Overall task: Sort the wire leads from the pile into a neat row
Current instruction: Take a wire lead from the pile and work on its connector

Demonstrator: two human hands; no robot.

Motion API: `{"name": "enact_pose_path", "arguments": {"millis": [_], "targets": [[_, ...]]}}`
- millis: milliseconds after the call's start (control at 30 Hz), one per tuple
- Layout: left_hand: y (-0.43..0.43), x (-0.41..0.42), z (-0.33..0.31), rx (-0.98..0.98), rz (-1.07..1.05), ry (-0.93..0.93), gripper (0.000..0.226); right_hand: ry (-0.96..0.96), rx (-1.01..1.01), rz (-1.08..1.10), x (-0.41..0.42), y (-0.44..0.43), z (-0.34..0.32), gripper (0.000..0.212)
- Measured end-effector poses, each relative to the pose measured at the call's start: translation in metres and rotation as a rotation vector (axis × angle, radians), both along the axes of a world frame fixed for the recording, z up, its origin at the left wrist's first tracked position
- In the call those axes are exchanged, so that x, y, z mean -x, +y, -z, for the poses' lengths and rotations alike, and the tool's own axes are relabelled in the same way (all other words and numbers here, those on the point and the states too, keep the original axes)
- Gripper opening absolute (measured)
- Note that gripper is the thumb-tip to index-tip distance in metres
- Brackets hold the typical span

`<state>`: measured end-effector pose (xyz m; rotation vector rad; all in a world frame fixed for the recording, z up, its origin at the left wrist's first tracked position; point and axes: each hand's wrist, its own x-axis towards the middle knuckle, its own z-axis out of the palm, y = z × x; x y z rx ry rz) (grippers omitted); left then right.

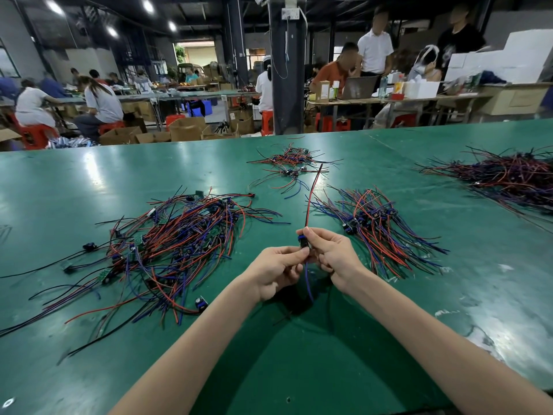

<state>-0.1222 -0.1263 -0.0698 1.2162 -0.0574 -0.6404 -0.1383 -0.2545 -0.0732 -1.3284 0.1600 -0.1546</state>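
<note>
Wire lead (308, 205) is pinched at its small module by left hand (276, 272) and right hand (332, 254), fingers curled round it. Recommend straightening its wires, then laying it parallel beside the sorted row (380, 226).

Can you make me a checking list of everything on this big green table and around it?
surface: green table, shiny, scuffed towards the right.
job's things: tangled pile on the left; tidier row on the right; one wire lead held up between them.
clutter: small far pile; big pile at far right.
hands: left hand and right hand both pinch the held lead's small part.
cables: nothing seen besides the leads.
surroundings: seated workers, cardboard boxes, dark pillar.
</note>
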Motion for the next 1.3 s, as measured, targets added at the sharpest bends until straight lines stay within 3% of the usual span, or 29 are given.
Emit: {"name": "enact_pose_path", "arguments": {"millis": [200,533,800,1100,1300], "targets": [[-0.002,0.001,-0.001,0.062,0.036,0.068,0.012,-0.01,-0.029,-0.015,0.001,0.001,-0.001,0.014],[0.005,-0.007,-0.009,0.037,-0.119,-0.004,0.008,-0.02,0.22,-0.062,-0.001,0.007,0.005,0.035],[0.011,-0.013,-0.004,-0.099,-0.216,-0.053,0.007,-0.021,0.304,-0.19,0.001,0.012,0.012,0.024],[0.009,-0.016,0.001,0.013,-0.22,-0.046,0.006,-0.068,0.324,-0.217,0.002,0.009,0.01,0.021],[0.01,-0.017,0.003,-0.015,-0.264,-0.105,0.012,-0.083,0.281,-0.255,0.006,0.01,0.005,0.019]]}}
